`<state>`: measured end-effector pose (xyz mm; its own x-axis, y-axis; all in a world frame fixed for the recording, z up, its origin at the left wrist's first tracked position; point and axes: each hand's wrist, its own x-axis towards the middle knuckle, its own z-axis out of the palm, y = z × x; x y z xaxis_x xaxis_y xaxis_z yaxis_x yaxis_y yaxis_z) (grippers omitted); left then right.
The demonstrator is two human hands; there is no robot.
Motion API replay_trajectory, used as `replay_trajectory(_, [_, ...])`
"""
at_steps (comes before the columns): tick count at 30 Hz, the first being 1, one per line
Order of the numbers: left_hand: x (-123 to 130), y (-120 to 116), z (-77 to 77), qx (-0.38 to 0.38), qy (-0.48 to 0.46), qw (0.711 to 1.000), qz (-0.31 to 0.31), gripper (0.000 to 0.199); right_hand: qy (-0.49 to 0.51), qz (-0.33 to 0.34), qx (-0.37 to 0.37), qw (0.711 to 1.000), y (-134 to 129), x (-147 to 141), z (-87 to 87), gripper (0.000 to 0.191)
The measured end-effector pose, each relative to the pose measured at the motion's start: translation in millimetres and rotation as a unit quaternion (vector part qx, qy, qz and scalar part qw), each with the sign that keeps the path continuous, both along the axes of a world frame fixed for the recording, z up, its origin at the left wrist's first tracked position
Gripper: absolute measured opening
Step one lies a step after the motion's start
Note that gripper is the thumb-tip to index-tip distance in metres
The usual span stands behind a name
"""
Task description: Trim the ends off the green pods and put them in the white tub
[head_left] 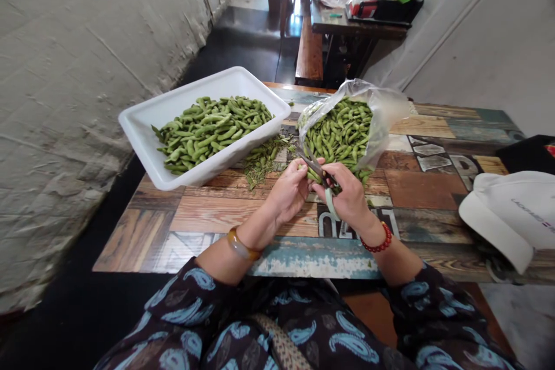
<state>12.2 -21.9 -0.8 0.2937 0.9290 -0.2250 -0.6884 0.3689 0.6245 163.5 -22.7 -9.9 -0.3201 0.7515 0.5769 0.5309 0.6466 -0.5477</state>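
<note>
In the middle of the head view, my left hand (pixel 291 188) pinches a green edamame pod (pixel 312 174) between thumb and fingers. My right hand (pixel 346 191) is closed round a pair of scissors (pixel 330 203) with pale handles, their dark blades pointing up and left over the pod. Just beyond my hands, a clear plastic bag (pixel 381 121) lies with its mouth toward me, full of edamame pods (pixel 340 130). A white plastic tub (pixel 173 180) at the left holds a heap of pods (pixel 212 133). Between tub and bag lies a pile of green trimmings (pixel 261 162).
The wood-patterned table (pixel 208 214) carries a white cap (pixel 507 208) at the right, beside a black object (pixel 526 153). A rough pale wall (pixel 87 40) runs along the left. Farther back stand a bench (pixel 309 52) and another table (pixel 323 23) with assorted items.
</note>
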Motion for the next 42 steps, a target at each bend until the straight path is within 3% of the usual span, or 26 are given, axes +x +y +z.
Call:
replay_trajectory(7, [5.6,-4.2,-0.7,0.020,0.020,1.000,0.005,0.011,-0.018,-0.018,0.003,1.000,-1.1,-2.7,-3.3,0.018])
replay_trajectory(12, [3.0,-4.1,-0.4,0.007,0.043,0.999,-0.020,0.023,0.054,-0.058,-0.065,0.995,0.8,4.3,1.4,0.021])
replay_trajectory(15, [-2.6,-0.9,1.5,0.002,0.121,0.992,-0.027,0.029,0.091,-0.079,-0.102,0.987,3.0,9.9,4.6,0.021])
replay_trajectory(20, [-11.3,3.5,6.0,0.156,0.306,0.938,-0.056,0.024,0.102,-0.056,-0.129,0.985,3.8,13.2,8.2,0.021])
replay_trajectory(24, [-11.9,2.6,6.9,0.220,0.356,0.905,-0.076,0.021,0.115,-0.043,-0.149,0.981,2.2,13.9,9.9,0.022])
replay_trajectory(26, [-11.3,1.8,6.5,0.211,0.349,0.908,-0.091,0.025,0.113,-0.034,-0.143,0.983,2.4,16.3,10.9,0.026])
replay_trajectory(29, [-11.9,1.9,6.5,0.158,0.296,0.937,-0.097,0.032,0.089,-0.041,-0.100,0.990,4.4,23.0,13.4,0.033])
replay_trajectory(35, [-15.8,4.3,9.4,0.109,0.215,0.969,-0.051,0.037,-0.015,-0.019,0.015,1.000,10.4,35.9,15.8,0.045])
replay_trajectory(42, [-16.3,4.8,7.8,0.127,0.201,0.971,-0.013,0.034,-0.069,0.044,-0.028,0.996,8.2,35.3,12.4,0.049])
